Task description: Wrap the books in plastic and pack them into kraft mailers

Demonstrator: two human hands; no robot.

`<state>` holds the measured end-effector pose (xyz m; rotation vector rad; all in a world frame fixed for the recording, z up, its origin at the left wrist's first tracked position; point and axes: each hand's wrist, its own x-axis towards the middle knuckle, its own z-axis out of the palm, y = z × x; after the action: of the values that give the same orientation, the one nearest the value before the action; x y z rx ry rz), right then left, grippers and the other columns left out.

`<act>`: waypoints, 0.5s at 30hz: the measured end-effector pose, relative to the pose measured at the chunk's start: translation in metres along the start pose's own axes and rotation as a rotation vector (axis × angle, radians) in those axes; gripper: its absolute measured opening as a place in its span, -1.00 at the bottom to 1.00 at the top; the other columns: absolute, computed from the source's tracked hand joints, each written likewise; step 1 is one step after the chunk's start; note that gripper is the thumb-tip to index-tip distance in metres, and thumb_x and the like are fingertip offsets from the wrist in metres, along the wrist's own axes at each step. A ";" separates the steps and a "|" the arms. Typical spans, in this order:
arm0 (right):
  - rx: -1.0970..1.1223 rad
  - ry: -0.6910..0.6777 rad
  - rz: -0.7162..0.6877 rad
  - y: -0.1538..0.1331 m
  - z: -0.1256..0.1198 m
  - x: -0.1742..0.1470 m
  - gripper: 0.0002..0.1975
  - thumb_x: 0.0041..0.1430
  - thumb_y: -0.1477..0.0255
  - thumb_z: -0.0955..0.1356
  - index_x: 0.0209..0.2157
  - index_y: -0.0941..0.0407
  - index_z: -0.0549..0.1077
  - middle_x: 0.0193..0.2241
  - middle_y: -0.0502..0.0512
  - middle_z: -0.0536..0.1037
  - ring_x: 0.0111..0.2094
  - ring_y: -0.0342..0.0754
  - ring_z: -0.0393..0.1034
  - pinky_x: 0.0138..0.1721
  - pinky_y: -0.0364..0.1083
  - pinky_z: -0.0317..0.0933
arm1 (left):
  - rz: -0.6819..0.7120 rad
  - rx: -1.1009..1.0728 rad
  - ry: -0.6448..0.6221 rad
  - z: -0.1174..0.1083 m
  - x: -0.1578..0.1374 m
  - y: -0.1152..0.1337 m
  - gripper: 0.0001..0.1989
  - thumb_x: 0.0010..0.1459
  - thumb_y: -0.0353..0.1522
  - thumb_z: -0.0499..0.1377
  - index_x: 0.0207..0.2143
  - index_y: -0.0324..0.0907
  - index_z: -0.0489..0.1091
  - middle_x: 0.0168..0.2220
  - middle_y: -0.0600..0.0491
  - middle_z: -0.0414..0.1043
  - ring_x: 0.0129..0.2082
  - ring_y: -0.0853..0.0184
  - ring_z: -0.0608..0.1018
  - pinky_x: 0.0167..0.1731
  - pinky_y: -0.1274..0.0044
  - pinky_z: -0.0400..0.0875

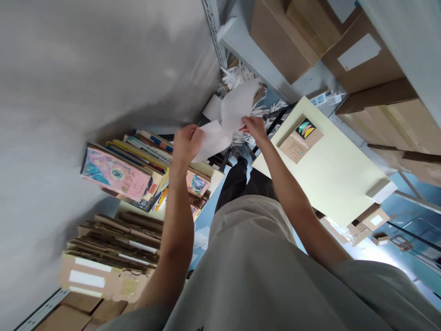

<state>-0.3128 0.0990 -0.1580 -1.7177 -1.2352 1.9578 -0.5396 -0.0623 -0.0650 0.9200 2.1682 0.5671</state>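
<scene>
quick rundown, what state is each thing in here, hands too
thin white paper: bent, held; one piece or two, unclear
bare left hand: closed on the paper
bare right hand: pinching the paper
loose white paper strips: heaped
pink illustrated book: closed, cover showing
brown cardboard pieces: packed side by side
brown printed item with black panel: lying on the cream rectangular tabletop

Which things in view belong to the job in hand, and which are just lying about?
In the job:
- white paper, held by left hand and right hand
- paper strips beyond the hands, probably

Apparently just lying about:
- books
- cardboard folders
- cream table
- brown item on the table
- cartons
</scene>
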 end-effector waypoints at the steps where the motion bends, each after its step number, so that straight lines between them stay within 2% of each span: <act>1: -0.054 0.005 -0.018 -0.006 -0.014 -0.011 -0.64 0.44 0.40 0.51 -0.48 0.06 0.45 -0.49 -0.01 0.60 -0.34 -0.04 0.68 -0.12 -0.07 0.59 | 0.021 0.041 0.083 0.000 -0.001 0.005 -0.83 0.46 -0.28 0.24 -0.25 -0.09 0.51 -0.32 0.01 0.45 -0.13 0.08 0.65 -0.04 0.33 0.55; 2: -0.086 0.003 -0.035 -0.013 -0.028 -0.024 -0.63 0.43 0.41 0.51 -0.49 0.06 0.46 -0.49 0.00 0.62 -0.35 -0.04 0.69 -0.16 -0.09 0.58 | 0.068 0.082 0.147 0.001 -0.004 0.013 -0.89 0.46 -0.26 0.28 -0.12 -0.07 0.58 -0.19 -0.06 0.58 0.04 -0.03 0.69 0.12 0.24 0.59; 3: -0.094 -0.006 -0.061 -0.019 -0.039 -0.036 -0.63 0.44 0.39 0.51 -0.49 0.07 0.48 -0.49 0.01 0.63 -0.37 -0.04 0.70 -0.19 -0.10 0.58 | 0.142 0.126 0.181 0.004 -0.009 0.025 -0.80 0.44 -0.24 0.33 0.04 -0.06 0.61 0.00 -0.14 0.65 0.25 -0.14 0.67 0.30 0.12 0.57; 5: -0.072 -0.031 -0.116 -0.030 -0.056 -0.061 -0.59 0.48 0.27 0.51 -0.49 0.07 0.51 -0.50 0.01 0.62 -0.38 -0.03 0.71 -0.22 -0.11 0.59 | 0.345 0.215 0.147 0.018 -0.025 0.057 -0.46 0.38 -0.22 0.41 0.37 -0.01 0.55 0.38 -0.22 0.58 0.60 -0.25 0.44 0.59 -0.07 0.34; 7: -0.047 -0.050 -0.192 -0.039 -0.064 -0.083 -0.51 0.51 0.11 0.52 -0.48 0.06 0.52 -0.51 0.00 0.61 -0.37 -0.02 0.72 -0.21 -0.11 0.60 | 0.537 0.293 0.032 0.039 -0.042 0.095 -0.27 0.37 -0.23 0.43 0.54 0.02 0.42 0.56 -0.18 0.45 0.73 -0.27 0.27 0.73 -0.16 0.08; 9: -0.042 -0.063 -0.302 -0.044 -0.069 -0.102 -0.44 0.52 -0.04 0.51 -0.46 0.05 0.54 -0.49 0.00 0.62 -0.32 -0.02 0.72 -0.15 -0.09 0.62 | 0.625 0.333 -0.020 0.062 -0.054 0.127 -0.27 0.43 -0.32 0.34 0.60 0.02 0.37 0.48 -0.13 0.56 0.66 -0.16 0.42 0.78 -0.14 -0.01; 10: -0.043 -0.075 -0.365 -0.046 -0.072 -0.110 -0.41 0.52 -0.11 0.51 -0.44 0.05 0.56 -0.46 0.01 0.63 -0.28 -0.02 0.73 -0.10 -0.07 0.63 | 0.635 0.346 -0.025 0.072 -0.057 0.140 -0.28 0.43 -0.39 0.29 0.60 0.00 0.38 0.37 -0.10 0.66 0.55 -0.08 0.56 0.78 -0.10 0.03; 12: -0.042 -0.111 -0.486 -0.047 -0.087 -0.122 -0.37 0.50 -0.22 0.49 -0.37 0.05 0.60 -0.37 0.03 0.68 -0.15 0.00 0.73 0.03 -0.02 0.65 | 0.605 0.364 -0.009 0.087 -0.059 0.157 -0.33 0.37 -0.50 0.24 0.49 -0.06 0.49 0.15 -0.06 0.76 0.27 0.02 0.75 0.67 0.01 0.34; 14: -0.030 -0.124 -0.568 -0.040 -0.117 -0.128 -0.37 0.47 -0.29 0.50 -0.24 0.03 0.66 -0.22 0.06 0.72 0.01 0.04 0.73 0.16 0.04 0.65 | 0.548 0.372 0.015 0.094 -0.059 0.165 -0.56 0.30 -0.51 0.27 0.19 -0.12 0.66 -0.02 -0.06 0.76 0.04 0.03 0.79 0.37 0.11 0.66; 15: -0.021 -0.098 -0.588 -0.033 -0.139 -0.128 -0.37 0.44 -0.30 0.51 -0.15 0.02 0.69 -0.12 0.08 0.74 0.11 0.07 0.71 0.22 0.07 0.64 | 0.515 0.347 0.017 0.094 -0.060 0.167 -0.70 0.28 -0.49 0.28 0.01 -0.13 0.67 -0.09 -0.06 0.74 -0.04 0.03 0.78 0.20 0.16 0.74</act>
<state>-0.1637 0.0905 -0.0384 -1.0940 -1.5737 1.6802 -0.3654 0.0124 0.0024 1.6918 2.0771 0.4385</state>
